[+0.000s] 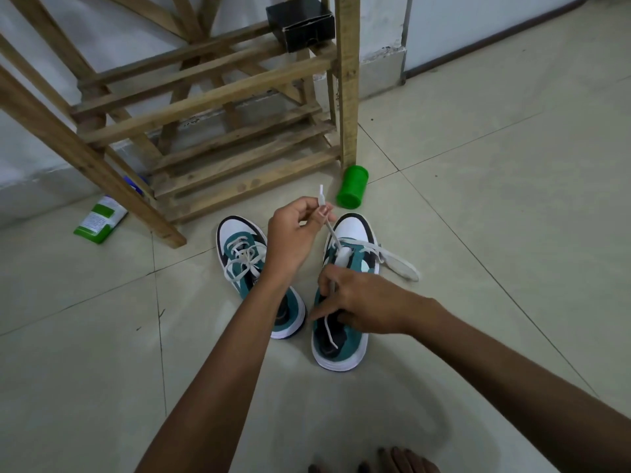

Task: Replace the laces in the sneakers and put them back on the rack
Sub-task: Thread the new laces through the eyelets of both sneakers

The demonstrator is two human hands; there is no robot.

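Two teal, white and black sneakers stand side by side on the tiled floor, toes pointing toward the wooden rack (211,93). The left sneaker (244,257) is laced, with its white lace tied loosely. My left hand (293,233) pinches one end of the white lace (330,230) and holds it taut above the right sneaker (351,240). My right hand (362,302) rests on the middle of that sneaker and grips another stretch of the same lace. A loose loop of lace (399,261) lies on the floor to the sneaker's right.
A green cylindrical container (351,186) lies on the floor by the rack's right post. A green and white packet (100,220) lies at the left beside a rack leg. A black box (300,23) sits on an upper shelf. Toes show at the bottom edge.
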